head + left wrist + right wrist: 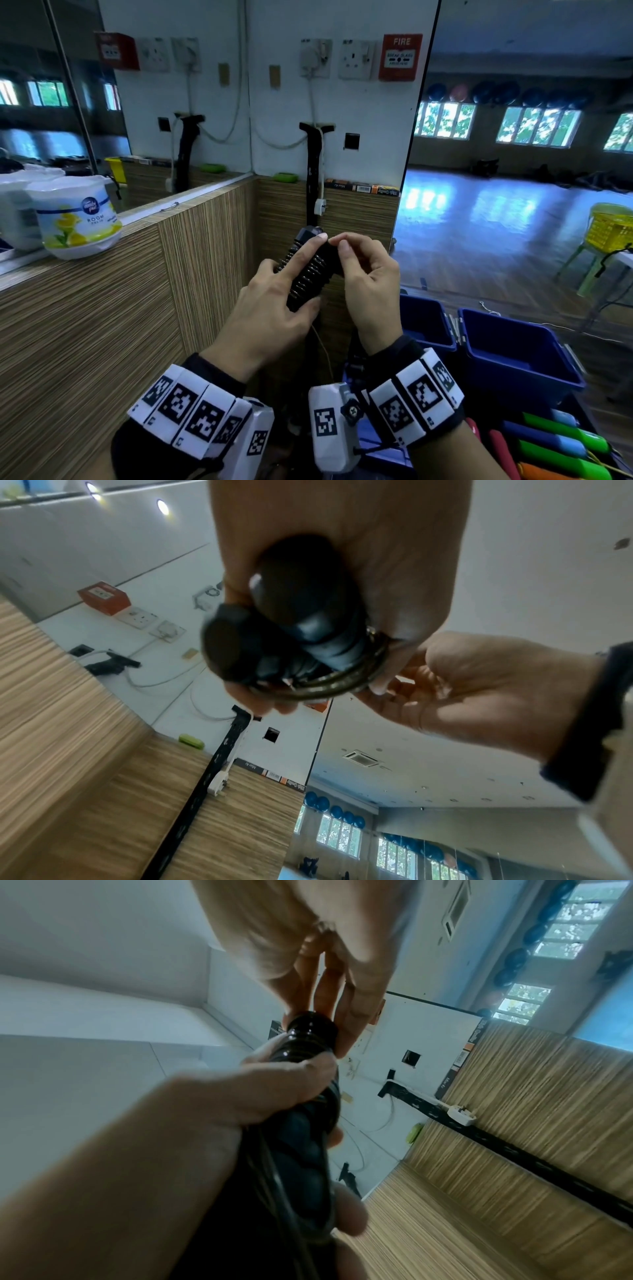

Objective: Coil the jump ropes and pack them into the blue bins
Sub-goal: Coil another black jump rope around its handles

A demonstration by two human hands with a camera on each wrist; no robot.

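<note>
While hidden overhead, two handle ends [240, 642], wrist view

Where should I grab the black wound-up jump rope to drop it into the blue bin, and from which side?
Judging by its shape, grip the black jump rope across its middle, over the cord wraps, so the turns stay pinned to the handles. Come from the left, as the left hand holds it, while the right hand pinches the top end. The blue bin sits lower right.
</note>
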